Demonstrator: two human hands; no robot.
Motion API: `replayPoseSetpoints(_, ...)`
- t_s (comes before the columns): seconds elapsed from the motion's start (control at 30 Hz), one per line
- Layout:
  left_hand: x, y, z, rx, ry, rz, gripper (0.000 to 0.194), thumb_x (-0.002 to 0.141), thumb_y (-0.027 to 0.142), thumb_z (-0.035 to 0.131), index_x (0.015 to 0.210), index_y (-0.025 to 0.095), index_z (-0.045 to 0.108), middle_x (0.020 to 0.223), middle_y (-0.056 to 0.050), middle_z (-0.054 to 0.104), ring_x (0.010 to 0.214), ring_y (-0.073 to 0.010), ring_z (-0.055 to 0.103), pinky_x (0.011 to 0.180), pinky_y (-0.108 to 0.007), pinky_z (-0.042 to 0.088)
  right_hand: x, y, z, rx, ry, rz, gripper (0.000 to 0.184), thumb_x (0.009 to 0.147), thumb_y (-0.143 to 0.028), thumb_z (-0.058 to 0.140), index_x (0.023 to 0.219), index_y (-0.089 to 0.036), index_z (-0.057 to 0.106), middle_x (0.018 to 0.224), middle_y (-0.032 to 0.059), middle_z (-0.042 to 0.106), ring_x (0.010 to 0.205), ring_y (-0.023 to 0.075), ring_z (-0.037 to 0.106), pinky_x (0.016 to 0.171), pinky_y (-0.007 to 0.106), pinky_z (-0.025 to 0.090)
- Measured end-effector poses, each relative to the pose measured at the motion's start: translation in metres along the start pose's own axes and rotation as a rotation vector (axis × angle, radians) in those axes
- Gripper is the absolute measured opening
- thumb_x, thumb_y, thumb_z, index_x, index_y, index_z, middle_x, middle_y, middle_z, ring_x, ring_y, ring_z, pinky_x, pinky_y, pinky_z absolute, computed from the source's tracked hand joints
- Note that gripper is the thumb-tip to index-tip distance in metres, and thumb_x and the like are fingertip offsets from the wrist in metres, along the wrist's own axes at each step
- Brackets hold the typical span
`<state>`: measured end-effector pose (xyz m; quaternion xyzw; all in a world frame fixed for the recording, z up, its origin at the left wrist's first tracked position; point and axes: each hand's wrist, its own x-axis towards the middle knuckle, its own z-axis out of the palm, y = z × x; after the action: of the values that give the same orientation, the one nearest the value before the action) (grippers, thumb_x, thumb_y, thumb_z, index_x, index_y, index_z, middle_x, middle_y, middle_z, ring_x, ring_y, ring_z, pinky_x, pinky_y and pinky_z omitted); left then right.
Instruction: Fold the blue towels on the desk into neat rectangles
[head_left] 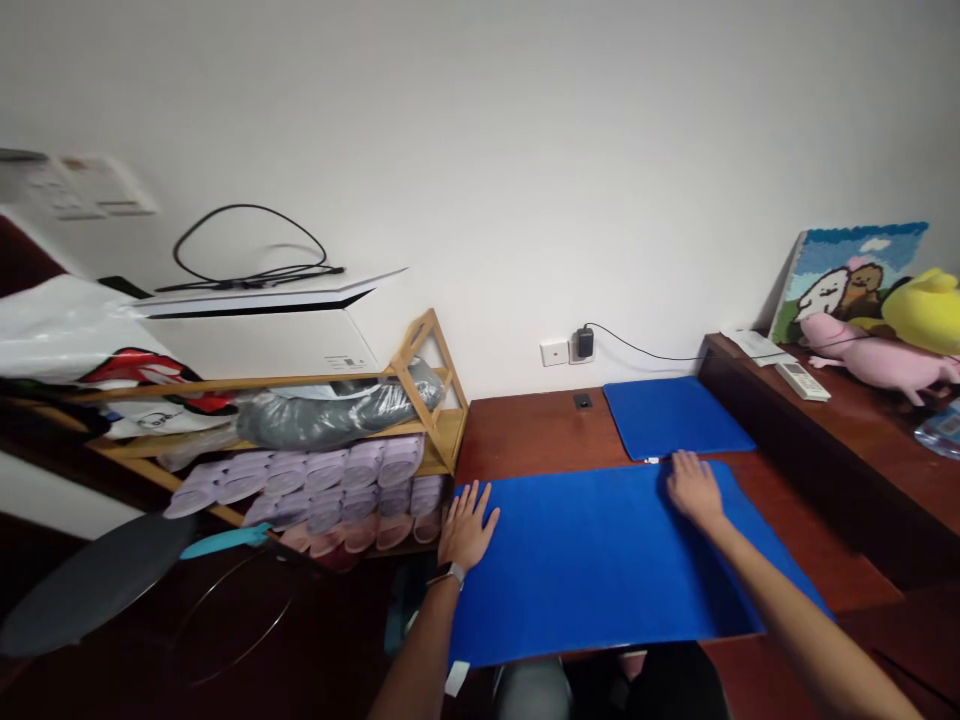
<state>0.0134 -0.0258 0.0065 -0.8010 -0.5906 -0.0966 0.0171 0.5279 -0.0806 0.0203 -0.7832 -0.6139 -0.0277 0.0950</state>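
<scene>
A large blue mat (577, 560) lies spread over a reddish-brown desk (525, 430), its front edge reaching the desk's near side. My left hand (466, 525) rests flat on the mat's left edge with fingers spread, a watch band on the wrist. Near the mat's far right corner, my right hand (694, 488) lies palm down, fingers extended and fairly close together. Just beyond that hand is a smaller blue mat (675, 415), with a small white tag between the two. Another white tag (457, 678) hangs off the large mat's front left corner.
Left of the desk stands a wooden rack (442, 430) with purple slippers (360, 465) and a white box (262, 340). A raised ledge on the right holds a remote (802, 381), a pink plush toy (885, 360) and a picture (847, 275). A plug (585, 343) sits in the wall.
</scene>
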Motion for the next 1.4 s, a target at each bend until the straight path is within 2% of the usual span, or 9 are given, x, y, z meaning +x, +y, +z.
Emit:
replayPoseSetpoints(0.17,-0.001,-0.001,0.001,-0.019,0.007,0.009,0.065,0.107,0.056,0.033,0.162,0.023,0.037,0.170,-0.011,0.032,0.158,-0.0287,0.028,0.128,-0.052,0.026,-0.027,-0.190,0.004,0.271,-0.150,-0.486,0.064,0.106,-0.045,0.030,0.163,-0.017,0.035,0.168,0.0077,0.034,0.157,0.0269,0.029,0.129,0.046,0.022)
replayPoseSetpoints(0.23,-0.001,-0.003,0.004,-0.023,0.014,0.013,0.065,0.107,0.056,0.033,0.162,0.023,0.037,0.170,-0.011,0.032,0.158,-0.0289,0.028,0.128,-0.052,0.026,-0.035,-0.233,0.010,0.299,-0.193,-0.535,0.066,0.107,-0.050,0.025,0.164,-0.018,0.033,0.169,0.0035,0.030,0.158,0.0244,0.026,0.130,0.043,0.018)
replayPoseSetpoints(0.3,0.000,-0.005,0.006,-0.024,0.015,0.011,0.065,0.106,0.056,0.034,0.162,0.024,0.037,0.170,-0.011,0.033,0.157,-0.0290,0.030,0.127,-0.053,0.026,-0.037,-0.238,0.014,0.299,-0.209,-0.523,0.067,0.108,-0.053,0.022,0.164,-0.018,0.031,0.169,0.0029,0.029,0.158,0.0237,0.025,0.130,0.042,0.016)
replayPoseSetpoints(0.4,0.002,-0.006,0.008,-0.020,0.020,0.007,0.064,0.106,0.056,0.035,0.161,0.024,0.039,0.170,-0.011,0.034,0.157,-0.0295,0.032,0.127,-0.053,0.027,-0.030,-0.178,0.016,0.262,-0.221,-0.423,0.070,0.107,-0.055,0.021,0.165,-0.017,0.029,0.170,0.0067,0.028,0.159,0.0251,0.023,0.130,0.048,0.016)
replayPoseSetpoints(0.6,0.004,-0.007,0.009,-0.010,0.031,0.017,0.065,0.106,0.056,0.035,0.161,0.023,0.040,0.169,-0.012,0.035,0.156,-0.0302,0.033,0.126,-0.053,0.028,-0.012,0.045,0.017,0.054,-0.190,-0.029,0.072,0.105,-0.052,0.015,0.167,-0.017,0.025,0.170,0.0087,0.028,0.159,0.0268,0.021,0.129,0.053,0.019)
replayPoseSetpoints(0.7,0.005,-0.009,0.009,-0.004,0.041,0.023,0.064,0.105,0.055,0.035,0.160,0.023,0.041,0.168,-0.012,0.037,0.155,-0.0306,0.035,0.126,-0.054,0.030,-0.007,0.110,0.020,0.006,-0.174,0.061,0.073,0.104,-0.051,0.014,0.167,-0.014,0.024,0.171,0.0097,0.027,0.159,0.0279,0.021,0.128,0.054,0.021)
replayPoseSetpoints(0.9,0.008,-0.011,0.005,0.040,-0.005,0.018,0.064,0.105,0.053,0.036,0.161,0.023,0.040,0.168,-0.012,0.038,0.154,-0.0305,0.037,0.124,-0.054,0.031,-0.007,0.121,0.021,0.065,-0.139,0.074,0.074,0.104,-0.056,0.015,0.166,-0.017,0.026,0.171,0.0067,0.029,0.160,0.0250,0.021,0.130,0.049,0.019)
replayPoseSetpoints(1.2,0.012,-0.014,0.003,0.069,-0.040,0.017,0.064,0.104,0.052,0.034,0.160,0.022,0.040,0.168,-0.011,0.039,0.154,-0.0292,0.038,0.123,-0.052,0.033,0.013,0.160,0.008,0.213,-0.104,0.043,0.060,0.106,-0.052,0.020,0.155,-0.034,0.050,0.161,0.0019,0.050,0.146,0.0285,0.045,0.117,0.053,0.039)
replayPoseSetpoints(1.4,0.013,-0.011,-0.008,0.090,0.089,0.046,0.059,0.101,0.044,0.032,0.153,0.020,0.050,0.156,-0.011,0.055,0.147,-0.0298,0.047,0.121,-0.052,0.037,0.011,0.161,0.013,0.323,0.007,0.019,0.055,0.105,-0.046,0.028,0.153,-0.033,0.052,0.158,0.0043,0.052,0.142,0.0277,0.049,0.117,0.051,0.039)
